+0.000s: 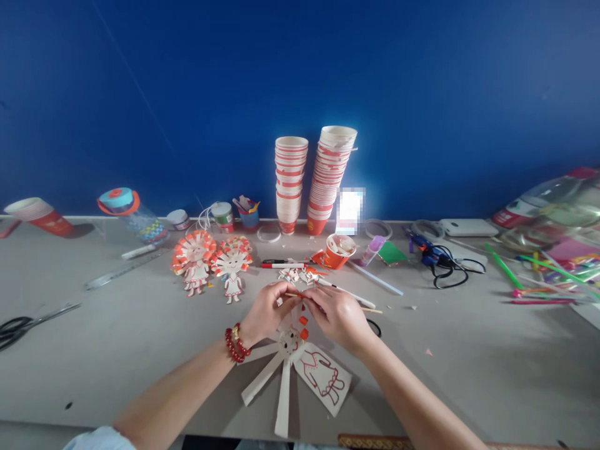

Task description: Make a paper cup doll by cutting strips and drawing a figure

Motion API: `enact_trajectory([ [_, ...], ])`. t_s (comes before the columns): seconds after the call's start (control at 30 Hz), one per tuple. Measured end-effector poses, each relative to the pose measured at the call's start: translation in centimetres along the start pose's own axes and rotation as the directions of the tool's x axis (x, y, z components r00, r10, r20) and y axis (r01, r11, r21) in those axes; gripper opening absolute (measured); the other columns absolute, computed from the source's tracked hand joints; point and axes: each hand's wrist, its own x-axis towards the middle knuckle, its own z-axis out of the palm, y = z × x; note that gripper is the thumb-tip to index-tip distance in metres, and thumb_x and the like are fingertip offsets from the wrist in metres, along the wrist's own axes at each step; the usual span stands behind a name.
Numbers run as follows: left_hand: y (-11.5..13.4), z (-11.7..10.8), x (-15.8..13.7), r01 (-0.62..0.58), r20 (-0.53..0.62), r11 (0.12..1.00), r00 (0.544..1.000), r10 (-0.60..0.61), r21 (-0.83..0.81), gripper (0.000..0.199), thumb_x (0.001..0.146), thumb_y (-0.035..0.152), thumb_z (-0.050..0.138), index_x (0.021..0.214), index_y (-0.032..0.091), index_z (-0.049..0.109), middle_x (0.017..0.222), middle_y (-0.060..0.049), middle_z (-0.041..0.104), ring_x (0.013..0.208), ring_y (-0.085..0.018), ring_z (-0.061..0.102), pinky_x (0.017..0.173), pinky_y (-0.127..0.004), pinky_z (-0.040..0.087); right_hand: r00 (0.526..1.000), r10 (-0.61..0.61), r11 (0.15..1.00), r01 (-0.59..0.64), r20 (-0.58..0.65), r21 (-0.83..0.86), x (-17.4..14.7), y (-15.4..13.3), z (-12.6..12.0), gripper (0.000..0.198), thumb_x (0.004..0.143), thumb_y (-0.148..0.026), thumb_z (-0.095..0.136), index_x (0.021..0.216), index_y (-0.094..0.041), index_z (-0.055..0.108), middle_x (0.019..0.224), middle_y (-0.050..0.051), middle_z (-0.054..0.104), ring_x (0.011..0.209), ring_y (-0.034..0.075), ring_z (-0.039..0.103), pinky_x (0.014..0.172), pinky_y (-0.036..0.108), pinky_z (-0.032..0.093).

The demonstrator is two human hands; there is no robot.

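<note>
A cut paper cup doll (288,344) lies in front of me, its face drawn on the round base and long white strips (282,400) spreading from it. One flap (323,375) carries a dress and legs outlined in red. Above the face, my left hand (269,312) and my right hand (340,315) meet with fingertips closed. They pinch a thin wooden stick (294,295) at the end of an orange-marked paper strip; the fingers partly hide both. The stick's other end shows beyond my right hand. Beneath that hand, a black scissors handle (375,327) is partly visible.
Finished paper dolls (194,259) with curled orange hair lie left of centre. Behind stand two tall paper cup stacks (290,187) and a cup of scraps (340,253). Scissors (28,326) lie far left, a blue glue gun (434,253) with its cord at right. Straws (544,281) crowd the right edge.
</note>
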Motion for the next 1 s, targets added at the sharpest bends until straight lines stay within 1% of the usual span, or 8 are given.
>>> enact_trajectory([
  [0.2, -0.04, 0.15, 0.06, -0.002, 0.005, 1.0, 1.0, 0.001, 0.008, 0.021, 0.09, 0.036, 0.061, 0.092, 0.016, 0.065, 0.086, -0.005, 0.07, 0.08, -0.018, 0.066, 0.065, -0.022, 0.048, 0.999, 0.035, 0.998, -0.034, 0.01, -0.053, -0.13, 0.0, -0.02, 0.016, 0.093, -0.015, 0.052, 0.085, -0.02, 0.064, 0.074, 0.002, 0.069, 0.068, 0.018, 0.063, 0.061, 0.027, 0.041],
  [0.33, 0.13, 0.01, 0.15, -0.012, 0.012, 0.999, 1.0, 0.012, 0.044, 0.022, 0.091, 0.037, 0.06, 0.092, 0.016, 0.066, 0.087, -0.005, 0.07, 0.079, -0.017, 0.065, 0.063, -0.022, 0.047, 1.0, 0.005, 0.999, -0.006, -0.024, -0.04, -0.23, 0.12, 0.12, 0.016, 0.094, -0.016, 0.05, 0.086, -0.02, 0.063, 0.075, 0.003, 0.07, 0.069, 0.019, 0.062, 0.064, 0.028, 0.042],
  [0.47, 0.32, -0.2, 0.14, -0.027, -0.009, 0.994, 1.0, 0.028, 0.104, 0.027, 0.09, 0.043, 0.06, 0.091, 0.017, 0.068, 0.086, -0.005, 0.068, 0.079, -0.018, 0.063, 0.063, -0.023, 0.046, 0.999, -0.008, 1.0, 0.007, -0.044, -0.017, -0.17, 0.16, 0.13, 0.017, 0.095, -0.015, 0.049, 0.088, -0.02, 0.063, 0.078, 0.004, 0.071, 0.072, 0.019, 0.063, 0.066, 0.028, 0.044],
  [0.6, 0.17, -0.16, 0.04, -0.034, -0.042, 0.99, 0.998, 0.039, 0.134, 0.027, 0.09, 0.044, 0.059, 0.09, 0.019, 0.069, 0.092, -0.006, 0.068, 0.089, -0.021, 0.062, 0.067, -0.025, 0.047, 0.999, -0.014, 1.0, 0.013, -0.046, -0.026, -0.07, 0.12, 0.04, 0.017, 0.094, -0.014, 0.049, 0.088, -0.019, 0.063, 0.078, 0.004, 0.07, 0.073, 0.019, 0.063, 0.067, 0.029, 0.045],
  [0.67, 0.08, -0.08, -0.02, -0.034, -0.04, 0.992, 0.998, 0.04, 0.123, 0.026, 0.091, 0.043, 0.059, 0.09, 0.019, 0.068, 0.092, -0.006, 0.068, 0.089, -0.02, 0.062, 0.068, -0.025, 0.047, 0.998, -0.028, 0.999, 0.027, -0.049, -0.023, -0.04, 0.08, -0.05, 0.018, 0.095, -0.015, 0.048, 0.087, -0.019, 0.063, 0.077, 0.005, 0.07, 0.072, 0.019, 0.062, 0.067, 0.029, 0.045],
  [0.87, 0.11, 0.08, -0.07, -0.039, -0.008, 0.998, 0.999, 0.04, 0.054, 0.028, 0.091, 0.042, 0.059, 0.091, 0.016, 0.067, 0.087, -0.006, 0.067, 0.079, -0.017, 0.061, 0.065, -0.024, 0.046, 0.994, -0.069, 0.996, 0.073, -0.083, 0.048, -0.05, -0.08, -0.3, 0.019, 0.096, -0.015, 0.046, 0.088, -0.019, 0.063, 0.079, 0.006, 0.07, 0.074, 0.019, 0.061, 0.068, 0.03, 0.047],
  [1.0, -0.11, 0.07, 0.03, -0.027, 0.003, 0.999, 1.0, 0.027, 0.019, 0.03, 0.093, 0.043, 0.057, 0.091, 0.015, 0.066, 0.085, -0.005, 0.068, 0.077, -0.016, 0.061, 0.065, -0.023, 0.046, 0.992, -0.092, 0.995, 0.095, -0.083, 0.025, -0.02, -0.11, -0.33, 0.02, 0.097, -0.015, 0.045, 0.09, -0.019, 0.064, 0.079, 0.006, 0.071, 0.075, 0.019, 0.062, 0.071, 0.031, 0.048],
])
